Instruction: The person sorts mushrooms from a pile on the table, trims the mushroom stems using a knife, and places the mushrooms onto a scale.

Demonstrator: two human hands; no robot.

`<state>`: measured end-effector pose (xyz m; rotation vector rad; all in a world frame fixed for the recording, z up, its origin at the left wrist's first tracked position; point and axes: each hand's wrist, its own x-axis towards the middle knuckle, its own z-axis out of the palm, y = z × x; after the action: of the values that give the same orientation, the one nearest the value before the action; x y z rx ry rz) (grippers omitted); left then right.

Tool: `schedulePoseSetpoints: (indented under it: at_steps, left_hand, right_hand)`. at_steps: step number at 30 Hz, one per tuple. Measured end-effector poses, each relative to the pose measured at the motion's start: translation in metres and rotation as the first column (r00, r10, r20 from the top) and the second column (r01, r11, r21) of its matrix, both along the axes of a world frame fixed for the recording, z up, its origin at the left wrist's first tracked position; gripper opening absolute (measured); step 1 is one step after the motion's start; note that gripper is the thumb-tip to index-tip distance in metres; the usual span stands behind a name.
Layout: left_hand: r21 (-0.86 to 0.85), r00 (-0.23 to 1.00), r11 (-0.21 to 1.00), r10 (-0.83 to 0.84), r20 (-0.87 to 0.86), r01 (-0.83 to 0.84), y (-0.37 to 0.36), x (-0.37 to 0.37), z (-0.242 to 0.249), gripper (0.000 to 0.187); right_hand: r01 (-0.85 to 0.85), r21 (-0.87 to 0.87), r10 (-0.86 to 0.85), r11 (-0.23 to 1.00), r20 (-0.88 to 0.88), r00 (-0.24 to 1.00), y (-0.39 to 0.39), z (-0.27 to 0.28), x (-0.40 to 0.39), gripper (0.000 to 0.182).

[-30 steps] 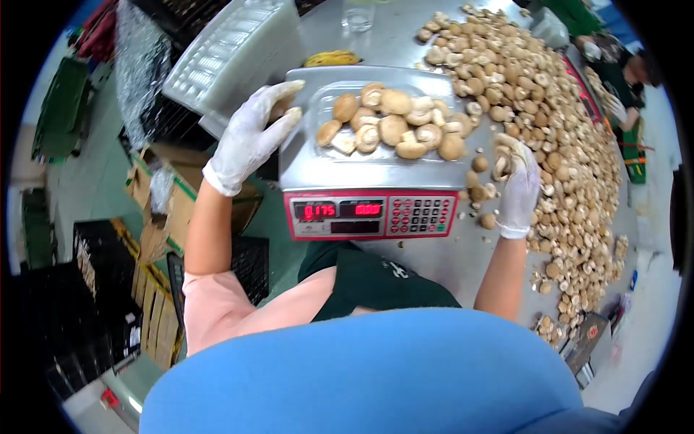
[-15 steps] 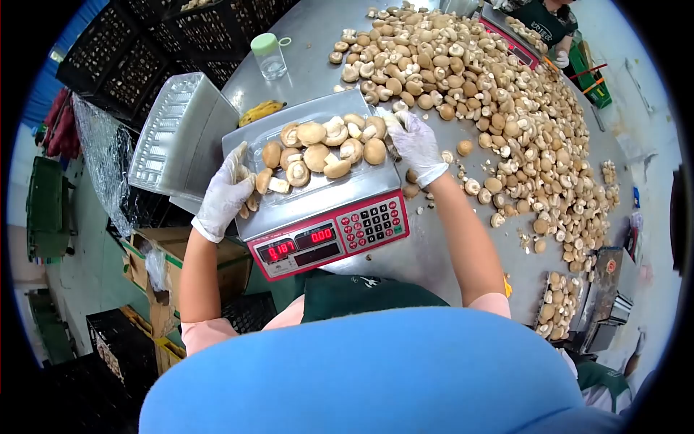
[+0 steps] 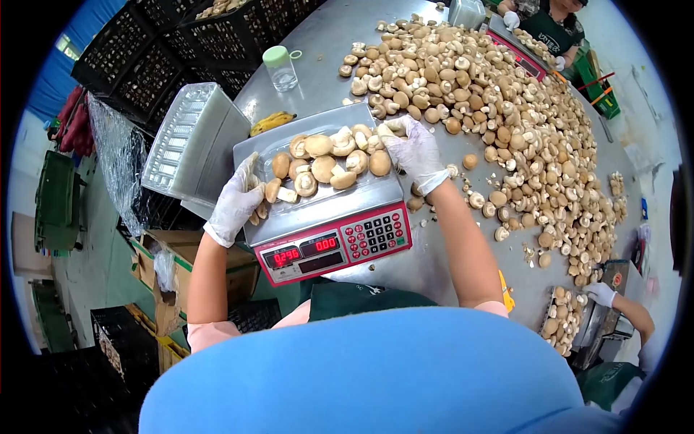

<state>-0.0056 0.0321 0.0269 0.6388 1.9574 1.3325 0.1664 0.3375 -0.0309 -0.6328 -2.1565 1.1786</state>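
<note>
A clear plastic tray (image 3: 289,206) with several brown mushrooms (image 3: 322,168) lies on the metal plate of a red scale (image 3: 336,246), whose left display reads 0.296. My gloved left hand (image 3: 238,201) is at the tray's left end, its fingers closed round mushrooms there. At the right end, my gloved right hand (image 3: 416,150) has its fingers bent against a pale mushroom; part of what it holds is hidden by the fingers.
A large mushroom heap (image 3: 491,108) spreads over the metal table (image 3: 329,54). Stacked clear trays (image 3: 191,152), bananas (image 3: 272,122) and a green-lidded bottle (image 3: 280,69) stand left and behind. Black crates (image 3: 144,65) are farther left. Co-workers (image 3: 553,29) work at the right.
The scale's left display went from 0.187 to 0.296. The view has shifted slightly. At the lower right a co-worker's gloved hand has come in beside a full tray.
</note>
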Motion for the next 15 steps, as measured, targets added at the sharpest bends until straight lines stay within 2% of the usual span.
schedulePoseSetpoints:
  at_steps: [1,2,4,5,6,8,9,10,12,13,14,15]
  left_hand:
    - [-0.002,1.0,1.0,-0.004,-0.002,0.004,0.0,0.0,0.001,0.07]
    - [-0.015,1.0,1.0,-0.009,-0.015,0.009,0.001,-0.001,0.001,0.069]
    - [-0.029,1.0,0.999,-0.019,-0.022,0.018,0.0,-0.002,0.0,0.069]
    - [-0.008,1.0,1.0,-0.008,0.008,0.008,-0.001,-0.003,-0.001,0.069]
    - [0.015,0.999,1.0,0.002,0.036,-0.003,-0.001,-0.004,-0.001,0.07]
    - [0.011,0.999,1.0,-0.001,0.034,0.001,-0.002,-0.004,0.0,0.07]
    - [0.005,0.999,1.0,0.004,0.032,-0.004,-0.002,-0.003,0.0,0.07]
    - [0.006,0.999,1.0,0.003,0.035,-0.003,-0.002,-0.004,-0.001,0.07]
    - [0.023,0.999,1.0,-0.006,0.051,0.005,-0.003,-0.005,-0.003,0.071]
    - [0.019,0.999,1.0,-0.009,0.049,0.008,-0.003,-0.005,-0.003,0.071]
    - [0.024,0.999,1.0,-0.009,0.053,0.008,-0.003,-0.005,-0.002,0.071]
    - [0.03,0.998,1.0,-0.009,0.057,0.008,-0.003,-0.005,-0.002,0.071]
  right_hand:
    - [-0.044,-0.118,0.036,0.992,-0.069,0.997,0.001,-0.004,-0.001,0.033]
    - [-0.039,-0.119,0.031,0.992,-0.072,0.997,0.004,-0.007,0.0,0.033]
    - [-0.015,-0.105,0.018,0.994,0.028,0.999,0.002,0.004,0.006,0.034]
    - [-0.005,-0.056,0.017,0.998,0.23,0.973,0.007,0.013,0.015,0.035]
    - [0.002,-0.055,0.011,0.998,0.232,0.973,0.008,0.012,0.017,0.035]
    - [-0.01,-0.211,0.011,0.978,0.004,1.0,0.01,0.01,0.019,0.037]
    - [0.039,-0.377,-0.019,0.925,0.057,0.998,0.007,0.027,0.022,0.038]
    - [0.042,-0.377,-0.021,0.925,0.059,0.998,0.005,0.036,0.023,0.038]
    - [-0.035,-0.192,0.049,0.981,0.069,0.996,0.002,0.044,0.022,0.041]
    - [-0.051,-0.158,0.074,0.986,0.149,0.986,0.0,0.044,0.017,0.043]
    - [-0.046,-0.16,0.07,0.986,0.144,0.987,0.004,0.039,0.014,0.043]
    - [-0.053,-0.082,0.068,0.995,0.194,0.979,0.01,0.028,0.009,0.041]
